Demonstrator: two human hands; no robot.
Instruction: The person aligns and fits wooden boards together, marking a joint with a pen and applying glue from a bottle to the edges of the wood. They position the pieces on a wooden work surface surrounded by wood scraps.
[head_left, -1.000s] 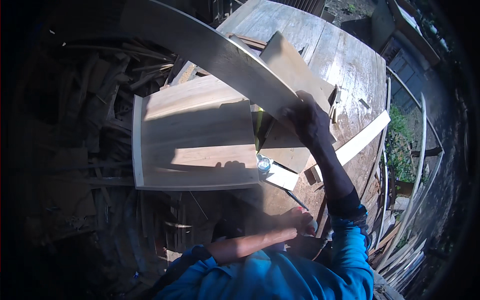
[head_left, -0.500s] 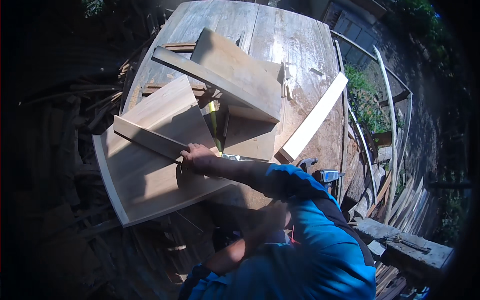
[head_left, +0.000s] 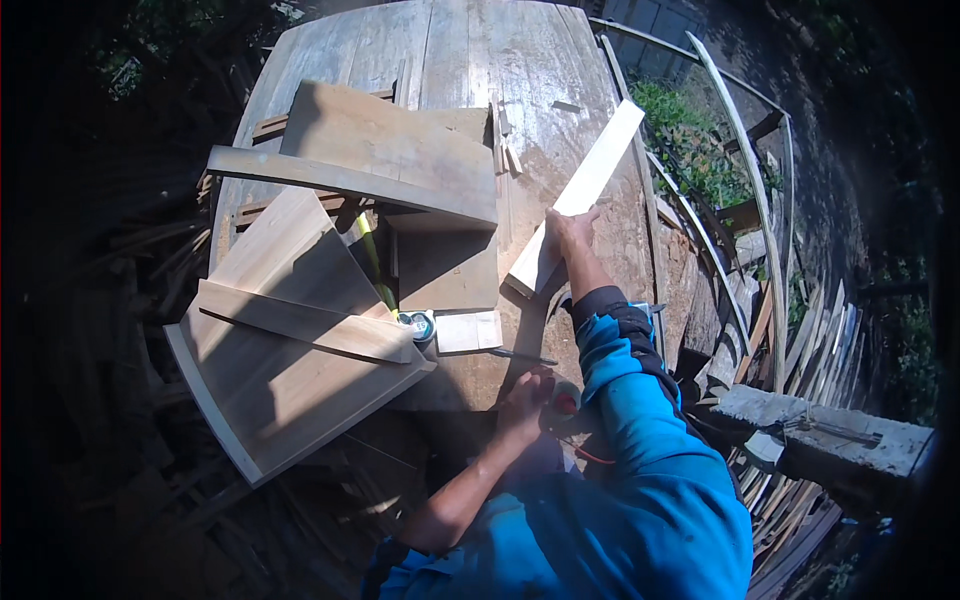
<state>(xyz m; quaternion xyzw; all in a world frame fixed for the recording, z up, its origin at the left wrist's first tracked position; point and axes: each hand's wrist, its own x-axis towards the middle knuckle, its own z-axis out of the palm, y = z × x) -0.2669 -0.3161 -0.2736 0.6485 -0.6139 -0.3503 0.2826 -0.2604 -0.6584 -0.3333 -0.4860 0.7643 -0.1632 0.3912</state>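
Observation:
My right hand is on a pale, thick wooden plank lying aslant on the right of the work table, its thumb and fingers gripping across the plank. Lower down, my left hand is closed, close to my body. Beside its fingers shows a round, clear-sided thing with a red middle, whose kind I cannot make out. A narrow wooden strip rests across a wide joined wooden panel at the left. A tape measure with its yellow blade drawn out sits at the table's middle.
Boards joined at angles stand at the centre of the weathered table. A small pale block is next to the tape measure. A blue tool lies partly hidden by my right sleeve. Lumber is piled beyond the right edge.
My right hand has left the narrow strip on the left panel and swung right onto the pale plank. My left hand, blurred before, is now clearer near the table's front edge. The view has shifted.

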